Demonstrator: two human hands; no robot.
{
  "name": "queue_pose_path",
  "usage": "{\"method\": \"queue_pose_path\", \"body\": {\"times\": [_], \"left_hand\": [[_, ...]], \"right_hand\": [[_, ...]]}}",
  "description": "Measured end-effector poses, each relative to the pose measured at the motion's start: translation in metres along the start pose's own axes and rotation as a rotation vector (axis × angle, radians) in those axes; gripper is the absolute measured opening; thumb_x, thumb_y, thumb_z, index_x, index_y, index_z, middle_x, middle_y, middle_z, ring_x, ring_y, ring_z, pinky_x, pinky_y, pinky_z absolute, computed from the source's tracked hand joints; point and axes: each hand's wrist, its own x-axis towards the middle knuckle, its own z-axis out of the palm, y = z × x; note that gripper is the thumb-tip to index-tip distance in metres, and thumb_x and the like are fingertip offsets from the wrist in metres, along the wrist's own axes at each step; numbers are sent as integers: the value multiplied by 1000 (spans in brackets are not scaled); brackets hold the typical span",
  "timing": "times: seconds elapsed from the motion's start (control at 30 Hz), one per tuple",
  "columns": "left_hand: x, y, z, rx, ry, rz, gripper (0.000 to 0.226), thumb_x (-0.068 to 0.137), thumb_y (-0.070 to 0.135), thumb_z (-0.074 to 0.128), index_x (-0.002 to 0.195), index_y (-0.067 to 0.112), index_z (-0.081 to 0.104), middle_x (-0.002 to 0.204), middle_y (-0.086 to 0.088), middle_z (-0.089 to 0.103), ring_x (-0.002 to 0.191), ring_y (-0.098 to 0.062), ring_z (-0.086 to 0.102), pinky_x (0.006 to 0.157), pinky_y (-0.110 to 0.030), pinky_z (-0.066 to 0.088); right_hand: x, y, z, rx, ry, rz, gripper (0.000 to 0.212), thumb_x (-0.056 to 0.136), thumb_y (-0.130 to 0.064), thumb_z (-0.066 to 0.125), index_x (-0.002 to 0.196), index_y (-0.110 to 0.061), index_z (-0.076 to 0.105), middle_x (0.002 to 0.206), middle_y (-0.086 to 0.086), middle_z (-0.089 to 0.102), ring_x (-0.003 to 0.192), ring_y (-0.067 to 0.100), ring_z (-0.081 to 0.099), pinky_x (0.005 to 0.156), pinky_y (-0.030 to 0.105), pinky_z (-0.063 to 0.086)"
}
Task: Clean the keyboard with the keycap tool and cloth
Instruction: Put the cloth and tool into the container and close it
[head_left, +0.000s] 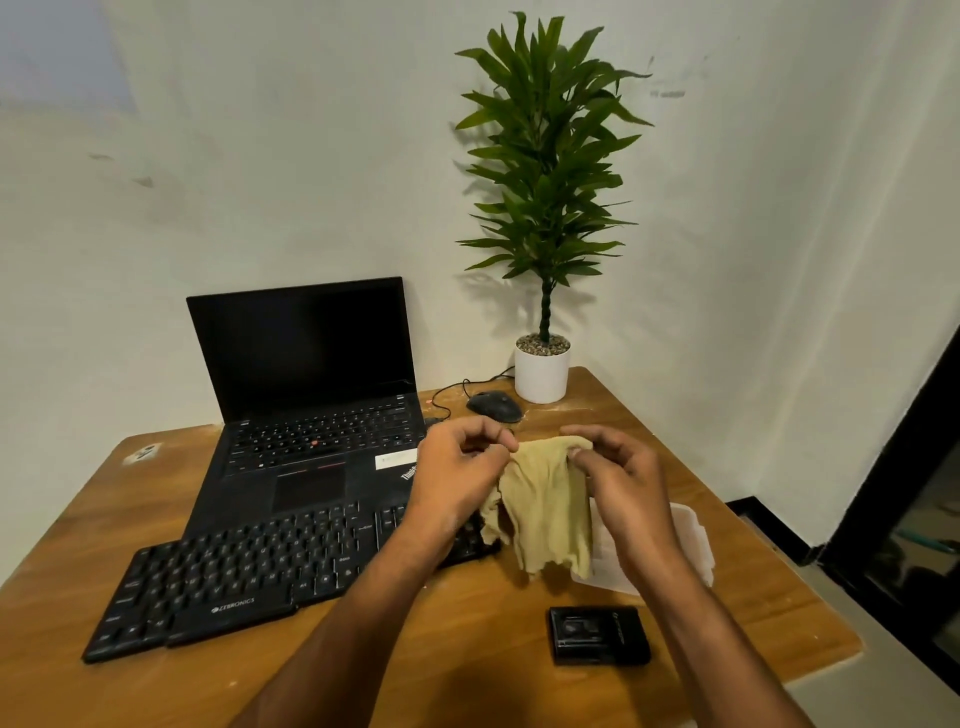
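Forearms fill the near foreground, both reaching over the table (363, 670) toward its middle.

Head view, near to far:
- Black case (599, 635) lies flat near the front edge, right of centre, apart from everything else. Possibly it holds the keycap tool; cannot tell, no tool is visible.
- Keyboard (249, 577) sits slanted across the table's left half, its far edge against the front of the laptop (311, 415). Its right end is hidden behind the left wrist and the cloth.
- Cloth (550, 504), yellowish and limp, hangs above the table over the keyboard's right end.
- Left hand (457, 473) pinches the cloth's top left corner, fingers curled together on it.
- Right hand (618, 483) pinches the top right corner, thumb and fingers closed on the fabric. Held at two corners like this, the cloth appears spread out for folding or for a flat wiping face.
- White plastic lid or tray (691, 545) lies under the right wrist, partly hidden.
- Mouse (493, 406) and potted plant (543, 208) stand at the far edge, clear of the work.

Judgement: wiping not yet begun; cloth is being readied.
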Motion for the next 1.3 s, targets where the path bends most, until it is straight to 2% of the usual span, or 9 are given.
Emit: {"method": "queue_pose_path", "body": {"times": [0.1, 0.27, 0.47, 0.63, 0.8, 1.03, 1.13, 1.23, 1.3], "left_hand": [[0, 2, -2, -57, -67, 1, 8, 86, 15, 80, 84, 11, 73, 73, 3, 68, 66, -10, 61, 58, -25, 50], [4, -3, -3, 99, -175, -46, 57, 63, 19, 99, 106, 24, 61, 100, 0, 74, 93, -20, 73, 82, -49, 61], [6, 10, -13, 56, -313, -123, 29, 71, 16, 94, 94, 9, 77, 88, -12, 79, 84, -31, 77, 79, -47, 62], [4, 25, -8, 113, -360, -89, 19, 86, 20, 83, 95, 4, 81, 80, -10, 77, 61, -12, 65, 56, -25, 48], [12, 27, -8, 159, -180, -68, 13, 88, 23, 82, 91, 10, 81, 80, -6, 78, 77, -25, 77, 73, -47, 63], [18, 4, 1, 58, 23, -177, 42, 67, 44, 86, 97, 45, 57, 102, -3, 75, 88, -24, 75, 81, -53, 61], [18, 1, 7, 152, 103, -111, 21, 84, 32, 82, 93, 34, 63, 107, 3, 71, 93, -20, 70, 86, -40, 56], [17, -1, 11, 134, 91, -85, 8, 87, 32, 81, 84, 29, 74, 100, -13, 74, 79, -26, 69, 76, -33, 52], [18, -2, 10, 99, 9, -120, 8, 83, 29, 86, 86, 29, 79, 87, -7, 74, 83, -26, 70, 79, -36, 58]], "right_hand": [[-2, -8, 1, -66, -94, -100, 27, 96, -7, 61, 109, -28, 71, 98, -10, 73, 92, 2, 67, 73, 19, 52], [3, -11, 0, -181, -102, -239, 31, 89, -10, 71, 115, -29, 69, 85, -4, 71, 84, 6, 68, 73, 23, 56], [5, -5, -2, -96, -109, -204, 32, 82, -13, 80, 110, -24, 70, 80, 7, 71, 79, 15, 70, 72, 25, 57], [-1, -9, -3, -40, -279, -55, 41, 78, -32, 78, 117, -27, 67, 101, -5, 76, 97, 5, 70, 82, 26, 57], [-5, 1, -19, -102, -537, 117, 38, 79, -20, 83, 114, -12, 71, 105, 6, 76, 99, 22, 73, 80, 43, 59], [3, 7, -33, 249, -359, 260, 39, 79, -1, 78, 116, 1, 68, 110, 18, 74, 105, 32, 71, 86, 40, 58], [6, 7, -35, 303, -233, 267, 42, 76, 1, 79, 117, -1, 67, 107, 18, 74, 104, 35, 70, 88, 45, 58], [7, 3, -38, 259, -68, 221, 48, 76, 3, 79, 118, -13, 62, 96, 11, 76, 84, 22, 74, 58, 29, 56], [9, 3, -42, 226, 13, 190, 51, 78, 3, 79, 119, -20, 59, 97, 9, 73, 84, 20, 72, 55, 27, 54]]}}
